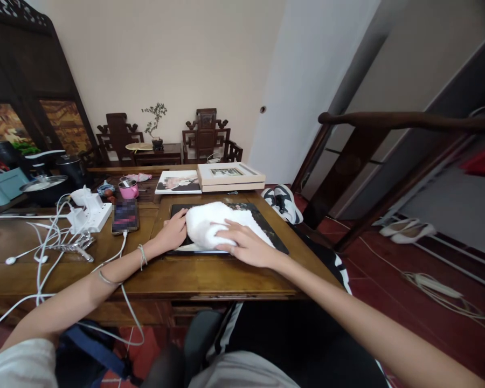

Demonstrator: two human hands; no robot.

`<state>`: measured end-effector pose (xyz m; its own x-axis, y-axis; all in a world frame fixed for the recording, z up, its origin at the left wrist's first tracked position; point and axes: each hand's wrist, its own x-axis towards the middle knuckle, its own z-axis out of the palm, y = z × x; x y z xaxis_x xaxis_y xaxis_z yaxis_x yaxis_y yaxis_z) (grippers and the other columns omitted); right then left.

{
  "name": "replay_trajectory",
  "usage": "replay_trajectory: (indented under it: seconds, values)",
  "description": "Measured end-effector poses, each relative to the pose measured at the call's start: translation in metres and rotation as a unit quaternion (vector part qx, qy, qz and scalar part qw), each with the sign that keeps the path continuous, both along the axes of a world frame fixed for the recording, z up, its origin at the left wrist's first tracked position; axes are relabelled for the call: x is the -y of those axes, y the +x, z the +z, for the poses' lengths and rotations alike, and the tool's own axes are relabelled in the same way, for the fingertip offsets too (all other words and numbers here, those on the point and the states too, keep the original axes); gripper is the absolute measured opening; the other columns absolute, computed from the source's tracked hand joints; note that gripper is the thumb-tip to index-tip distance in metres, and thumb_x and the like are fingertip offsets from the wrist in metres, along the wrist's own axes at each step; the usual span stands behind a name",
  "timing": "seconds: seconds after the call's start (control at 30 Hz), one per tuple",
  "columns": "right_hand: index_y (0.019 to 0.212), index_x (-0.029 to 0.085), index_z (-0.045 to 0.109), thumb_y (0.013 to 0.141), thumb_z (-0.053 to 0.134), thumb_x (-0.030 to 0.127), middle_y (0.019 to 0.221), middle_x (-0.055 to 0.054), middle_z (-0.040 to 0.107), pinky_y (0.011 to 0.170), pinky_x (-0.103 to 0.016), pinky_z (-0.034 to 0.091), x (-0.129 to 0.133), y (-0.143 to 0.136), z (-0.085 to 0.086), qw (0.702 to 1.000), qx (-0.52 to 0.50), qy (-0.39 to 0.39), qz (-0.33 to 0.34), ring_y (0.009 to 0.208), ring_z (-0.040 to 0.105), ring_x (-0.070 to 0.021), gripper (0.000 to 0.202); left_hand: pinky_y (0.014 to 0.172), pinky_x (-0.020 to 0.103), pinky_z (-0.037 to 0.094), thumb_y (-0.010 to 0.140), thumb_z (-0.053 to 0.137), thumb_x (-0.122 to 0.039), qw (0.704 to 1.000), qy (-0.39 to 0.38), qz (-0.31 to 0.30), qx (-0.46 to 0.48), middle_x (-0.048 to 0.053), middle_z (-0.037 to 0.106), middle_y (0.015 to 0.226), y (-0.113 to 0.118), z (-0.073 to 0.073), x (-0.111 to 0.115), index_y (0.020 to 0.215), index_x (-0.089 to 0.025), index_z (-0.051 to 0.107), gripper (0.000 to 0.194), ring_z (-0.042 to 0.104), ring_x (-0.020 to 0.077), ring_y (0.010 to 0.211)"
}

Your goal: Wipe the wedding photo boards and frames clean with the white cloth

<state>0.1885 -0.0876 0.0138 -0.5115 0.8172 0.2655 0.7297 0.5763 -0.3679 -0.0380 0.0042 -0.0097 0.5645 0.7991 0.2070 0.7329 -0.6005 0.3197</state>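
Note:
A white fluffy cloth (210,218) lies bunched on a dark, glossy picture panel (277,237), which rests flat on the wooden table. My right hand (246,242) presses on the cloth, its fingers curled into the folds at the near side. At the panel's left edge, my left hand (174,230) grips the rim, close beside the cloth. The cloth covers most of the panel's surface, so the picture under it is largely hidden.
Behind the panel are a boxed frame (230,178) and a photo print (178,182). To the left lie a charging phone (125,216), a pink mug (128,188), a white power strip (97,215) and tangled cables. A wooden chair (359,140) stands at the right.

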Motion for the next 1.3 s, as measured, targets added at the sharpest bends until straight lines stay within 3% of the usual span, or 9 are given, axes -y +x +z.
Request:
replay_trajectory:
  seconds: [0.13,0.27,0.4,0.57,0.67,0.87,1.0,1.17,1.3]
  values:
    - [0.106,0.025,0.069,0.091,0.044,0.046,0.122,-0.005,0.066,0.104,-0.049,0.036,0.003,0.028,0.002,0.998,-0.038,-0.057,-0.011,0.128,0.046,-0.0347,0.036,0.114,0.046,0.027,0.095,0.029,-0.021,0.999,-0.026,0.036,-0.014,0.011,0.033,0.152,0.002,0.004,0.003,0.139,-0.014,0.043,0.047,0.027,0.0226,0.143]
    - [0.107,0.021,0.069,0.09,0.046,0.044,0.13,-0.008,0.061,0.104,-0.047,0.034,-0.039,0.039,0.008,0.989,-0.098,-0.063,-0.087,0.12,0.052,-0.0317,0.037,0.112,0.047,0.029,0.095,0.028,-0.02,0.999,-0.025,0.036,-0.014,0.01,0.033,0.153,0.004,0.004,0.004,0.139,-0.015,0.043,0.047,0.026,0.0229,0.143]
    - [0.107,0.019,0.069,0.087,0.05,0.039,0.126,-0.009,0.064,0.104,-0.045,0.034,-0.09,0.006,0.015,0.967,-0.189,-0.086,-0.149,0.117,0.053,-0.03,0.035,0.112,0.049,0.03,0.095,0.029,-0.02,0.999,-0.019,0.026,-0.007,0.01,0.034,0.152,0.002,0.001,0.001,0.139,-0.016,0.044,0.047,0.028,0.0234,0.142]
    - [0.097,0.017,0.071,0.084,0.054,0.038,0.108,-0.006,0.071,0.092,-0.035,0.043,-0.129,-0.051,0.023,0.962,-0.225,-0.126,-0.091,0.099,0.061,-0.0247,0.031,0.113,0.047,0.029,0.094,0.032,-0.021,1.0,0.003,0.022,-0.002,0.012,0.04,0.149,0.0,-0.002,-0.004,0.137,-0.013,0.047,0.046,0.034,0.0239,0.139]
    - [0.093,0.016,0.072,0.081,0.057,0.038,0.106,-0.005,0.071,0.092,-0.033,0.043,-0.131,-0.053,0.022,0.958,-0.239,-0.142,-0.068,0.097,0.061,-0.0231,0.028,0.114,0.044,0.03,0.094,0.032,-0.021,1.0,0.006,0.021,-0.001,0.013,0.042,0.147,0.0,-0.002,-0.004,0.135,-0.012,0.048,0.046,0.037,0.0241,0.137]
    - [0.099,0.013,0.069,0.081,0.054,0.05,0.104,-0.01,0.07,0.09,-0.041,0.045,-0.108,0.028,0.008,0.946,-0.261,-0.146,-0.126,0.092,0.062,-0.0269,0.043,0.115,0.046,0.026,0.095,0.031,-0.022,0.999,-0.019,0.03,0.004,0.01,0.035,0.152,0.001,0.001,0.001,0.138,-0.015,0.045,0.046,0.029,0.0218,0.142]
    - [0.1,0.016,0.07,0.08,0.054,0.053,0.118,-0.012,0.066,0.102,-0.049,0.036,-0.084,0.082,-0.004,0.954,-0.232,-0.101,-0.161,0.113,0.055,-0.0339,0.045,0.115,0.046,0.026,0.095,0.032,-0.021,0.999,-0.022,0.038,0.013,0.009,0.035,0.152,0.001,0.0,0.001,0.138,-0.018,0.045,0.045,0.029,0.0205,0.142]
    - [0.09,0.022,0.071,0.08,0.047,0.068,0.111,-0.012,0.069,0.104,-0.054,0.035,-0.009,0.094,-0.015,0.981,-0.126,-0.08,-0.122,0.119,0.051,-0.0384,0.053,0.114,0.047,0.026,0.094,0.032,-0.021,0.999,-0.025,0.045,0.018,0.01,0.035,0.152,0.002,0.0,0.002,0.137,-0.015,0.045,0.045,0.029,0.0204,0.142]
    - [0.082,0.022,0.071,0.077,0.049,0.072,0.103,-0.012,0.071,0.106,-0.052,0.033,0.053,0.093,-0.006,0.979,-0.109,-0.135,-0.111,0.121,0.049,-0.0403,0.054,0.114,0.049,0.026,0.094,0.031,-0.021,0.999,-0.024,0.041,0.018,0.01,0.035,0.152,0.002,0.0,0.002,0.137,-0.016,0.045,0.046,0.029,0.021,0.142]
